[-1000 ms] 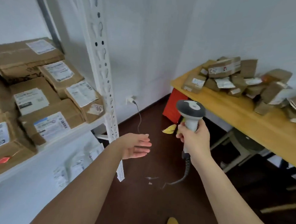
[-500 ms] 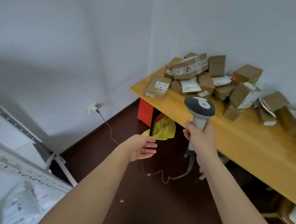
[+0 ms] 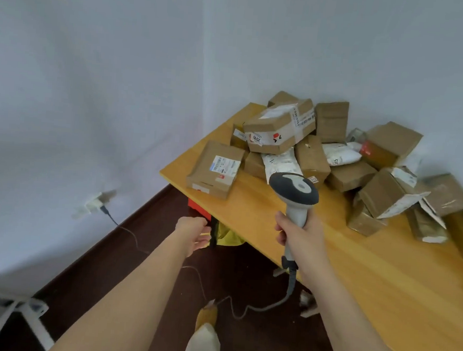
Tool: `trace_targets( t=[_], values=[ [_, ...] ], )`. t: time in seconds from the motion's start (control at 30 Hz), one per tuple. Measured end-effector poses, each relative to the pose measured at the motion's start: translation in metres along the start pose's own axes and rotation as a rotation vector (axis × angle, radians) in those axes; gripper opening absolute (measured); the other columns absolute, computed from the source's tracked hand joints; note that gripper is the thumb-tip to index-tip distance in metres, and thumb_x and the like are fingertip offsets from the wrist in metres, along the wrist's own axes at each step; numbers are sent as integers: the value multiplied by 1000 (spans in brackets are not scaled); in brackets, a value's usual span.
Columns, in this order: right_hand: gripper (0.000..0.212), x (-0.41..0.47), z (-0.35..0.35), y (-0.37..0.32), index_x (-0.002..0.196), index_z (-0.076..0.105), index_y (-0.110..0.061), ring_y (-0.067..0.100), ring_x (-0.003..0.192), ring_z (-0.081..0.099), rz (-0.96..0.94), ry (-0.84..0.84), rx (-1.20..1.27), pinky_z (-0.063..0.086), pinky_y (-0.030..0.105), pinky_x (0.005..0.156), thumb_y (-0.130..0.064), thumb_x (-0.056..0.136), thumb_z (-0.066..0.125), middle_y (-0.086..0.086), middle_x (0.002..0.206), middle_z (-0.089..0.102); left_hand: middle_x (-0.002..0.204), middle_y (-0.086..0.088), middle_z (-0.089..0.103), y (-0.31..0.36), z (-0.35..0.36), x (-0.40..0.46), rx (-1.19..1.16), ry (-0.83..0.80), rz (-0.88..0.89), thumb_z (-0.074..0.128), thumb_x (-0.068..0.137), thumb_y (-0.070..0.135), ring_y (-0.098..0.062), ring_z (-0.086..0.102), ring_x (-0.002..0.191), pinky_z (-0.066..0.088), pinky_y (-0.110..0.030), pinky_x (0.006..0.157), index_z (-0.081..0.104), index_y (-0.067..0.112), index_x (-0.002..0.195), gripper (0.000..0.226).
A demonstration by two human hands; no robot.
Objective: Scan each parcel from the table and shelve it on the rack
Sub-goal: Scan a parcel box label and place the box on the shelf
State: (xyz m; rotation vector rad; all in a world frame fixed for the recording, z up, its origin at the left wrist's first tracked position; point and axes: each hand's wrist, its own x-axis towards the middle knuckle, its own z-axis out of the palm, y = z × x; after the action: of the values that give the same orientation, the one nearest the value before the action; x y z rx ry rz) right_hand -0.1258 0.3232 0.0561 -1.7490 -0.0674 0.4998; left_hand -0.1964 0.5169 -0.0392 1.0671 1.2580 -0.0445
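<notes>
Pale yellow wood forms the long tabletop (image 3: 355, 266) that fills the right side of the view, running back into the corner of two white walls (image 3: 94, 83). A heap of brown cardboard parcels (image 3: 322, 157) with white labels lies piled at its far end, and one flat brown labelled parcel (image 3: 215, 170) sits apart from the heap at the tabletop's near-left corner. Dark brown floor (image 3: 142, 265) spreads below, crossed by a thin grey cable. The right hand (image 3: 300, 235) is wrapped around the handle of a grey and white handheld barcode scanner (image 3: 294, 196), held upright above the tabletop edge, its head towards the parcels. The left hand (image 3: 193, 234) reaches forward with fingers loose and holds nothing, near the tabletop's black leg (image 3: 213, 233).
</notes>
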Motion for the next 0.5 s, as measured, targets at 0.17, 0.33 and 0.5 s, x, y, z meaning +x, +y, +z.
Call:
trace_targets(
  t=[0.17,0.33,0.5],
  values=[
    [11,92,20,-14,101,54,-17,12,56,52,53,-15,-50,48,24,56,-15,95,63,4,74,60,97,-3,55,58,41,75,329,50,242,51,92,13,-22,54,85,44,-32,74,56,12,108,17],
    [13,148,31,-13,98,54,-22,6,53,54,99,-84,-148,48,23,59,-15,94,65,4,76,64,147,-15,30,96,67,131,765,292,438,59,90,20,-37,25,137,26,-45,111,41,10,138,52],
    [17,178,33,-9,103,55,-21,12,62,57,135,-143,-203,56,31,65,-12,93,65,9,82,63,161,-19,-3,99,72,179,801,517,250,77,78,41,-40,-3,148,-2,-58,116,3,16,154,109]
  ],
)
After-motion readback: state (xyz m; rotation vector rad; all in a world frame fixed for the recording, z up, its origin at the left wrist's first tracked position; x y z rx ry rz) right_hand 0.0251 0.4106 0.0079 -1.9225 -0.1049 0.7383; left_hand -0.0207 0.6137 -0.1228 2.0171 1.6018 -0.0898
